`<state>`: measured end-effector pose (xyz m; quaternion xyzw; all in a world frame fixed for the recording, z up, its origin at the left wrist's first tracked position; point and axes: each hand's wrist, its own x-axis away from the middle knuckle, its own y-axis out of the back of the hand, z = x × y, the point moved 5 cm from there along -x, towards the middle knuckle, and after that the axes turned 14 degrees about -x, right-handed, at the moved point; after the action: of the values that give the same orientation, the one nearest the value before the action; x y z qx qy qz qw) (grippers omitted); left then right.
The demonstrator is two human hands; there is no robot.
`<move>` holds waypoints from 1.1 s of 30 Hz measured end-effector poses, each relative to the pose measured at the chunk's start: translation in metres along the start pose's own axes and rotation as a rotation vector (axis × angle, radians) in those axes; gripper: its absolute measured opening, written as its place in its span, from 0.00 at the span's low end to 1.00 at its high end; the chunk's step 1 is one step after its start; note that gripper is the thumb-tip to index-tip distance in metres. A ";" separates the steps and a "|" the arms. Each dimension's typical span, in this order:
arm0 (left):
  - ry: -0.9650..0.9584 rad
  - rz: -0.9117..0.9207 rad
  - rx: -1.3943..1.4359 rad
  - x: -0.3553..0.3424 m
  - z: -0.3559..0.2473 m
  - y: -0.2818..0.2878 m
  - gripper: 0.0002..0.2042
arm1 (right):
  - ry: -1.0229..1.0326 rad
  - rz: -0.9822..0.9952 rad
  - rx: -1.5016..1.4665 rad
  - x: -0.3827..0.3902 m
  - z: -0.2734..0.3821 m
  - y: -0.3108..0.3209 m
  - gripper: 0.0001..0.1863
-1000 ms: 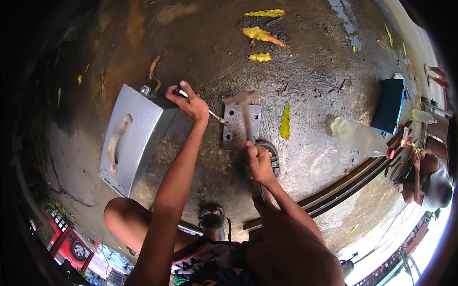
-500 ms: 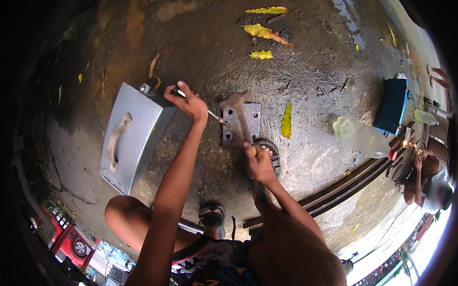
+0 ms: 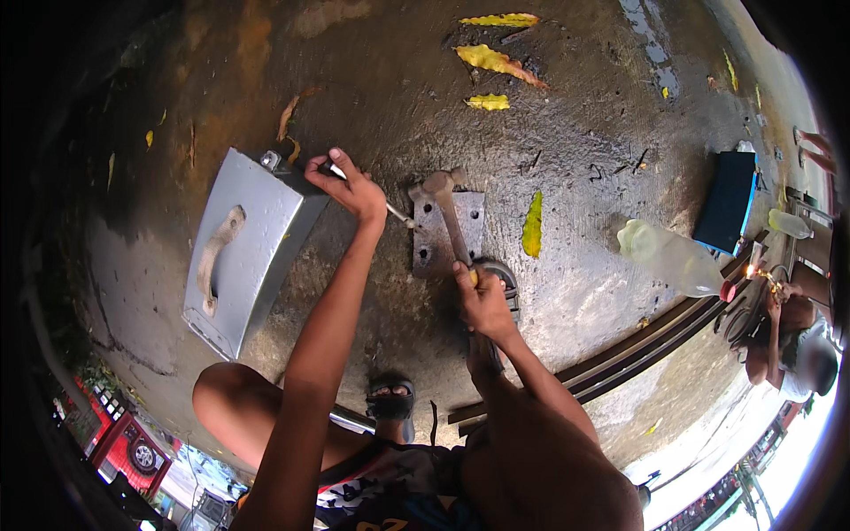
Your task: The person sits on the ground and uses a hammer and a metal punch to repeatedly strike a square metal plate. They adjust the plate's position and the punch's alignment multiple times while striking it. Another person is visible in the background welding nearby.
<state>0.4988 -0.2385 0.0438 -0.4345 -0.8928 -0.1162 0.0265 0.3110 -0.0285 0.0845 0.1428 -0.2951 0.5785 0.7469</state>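
A square rusty steel plate (image 3: 450, 232) with a hole near each corner lies on the wet concrete before me. My left hand (image 3: 356, 192) is closed around a slim silver metal rod (image 3: 397, 213), whose thicker end meets the plate's left edge. Its exact kind I cannot make out. In the fist of my right hand (image 3: 484, 299) is a hammer (image 3: 453, 218), gripped low on the handle near a yellow part. The hammer's head overlaps the plate's far edge; whether it touches the plate I cannot tell. My right sandalled foot (image 3: 506, 281) is at the plate's near right corner.
A grey metal box (image 3: 257, 250) with a strap handle stands at left. At right are a plastic bottle (image 3: 673, 257) with a red cap, long dark metal bars (image 3: 620, 352) and a dark blue panel (image 3: 728, 202). Farther right, another person (image 3: 788, 341) crouches beside a small flame. Yellow leaves (image 3: 531, 226) lie about.
The hammer, blurred half a second ago, now shows sharply, with its head in nearly the same place. My left hand and the rod have hardly moved.
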 end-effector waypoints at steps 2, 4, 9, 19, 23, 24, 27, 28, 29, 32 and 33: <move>-0.085 0.087 -0.041 0.000 -0.002 -0.003 0.23 | -0.152 0.050 -0.019 0.005 -0.014 -0.002 0.22; -0.066 0.053 -0.049 0.001 0.002 0.005 0.23 | -0.265 0.045 -0.229 0.014 0.001 -0.011 0.24; -0.075 0.020 -0.047 -0.003 -0.005 0.005 0.23 | 0.066 -0.051 -0.474 0.016 0.058 -0.001 0.25; -0.068 0.039 -0.060 -0.002 0.002 0.004 0.22 | -0.454 0.052 -0.419 0.014 0.006 -0.006 0.26; -0.092 0.034 -0.068 -0.006 0.001 0.013 0.22 | -0.140 -0.001 -0.218 0.019 0.048 0.019 0.26; -0.095 0.039 -0.060 -0.004 -0.001 0.007 0.22 | -0.046 0.005 -0.224 0.022 0.051 0.028 0.26; -0.108 0.024 -0.062 -0.001 -0.001 0.000 0.23 | 0.287 -0.059 0.186 0.015 0.035 0.035 0.27; -0.122 0.023 -0.078 -0.003 0.003 0.002 0.23 | 0.234 0.005 0.255 0.009 0.024 0.030 0.26; -0.135 0.022 -0.094 -0.005 0.007 0.004 0.23 | -0.002 0.037 0.095 0.006 0.012 0.037 0.26; -0.114 0.024 -0.107 -0.006 0.007 0.009 0.23 | -0.496 0.062 -0.278 0.009 0.009 0.037 0.27; -0.096 0.026 -0.100 -0.004 0.004 0.008 0.23 | -0.461 0.039 -0.328 0.012 0.016 0.037 0.27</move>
<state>0.5074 -0.2359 0.0408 -0.4517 -0.8805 -0.1394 -0.0364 0.2734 -0.0177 0.0995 0.1419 -0.5495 0.4896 0.6620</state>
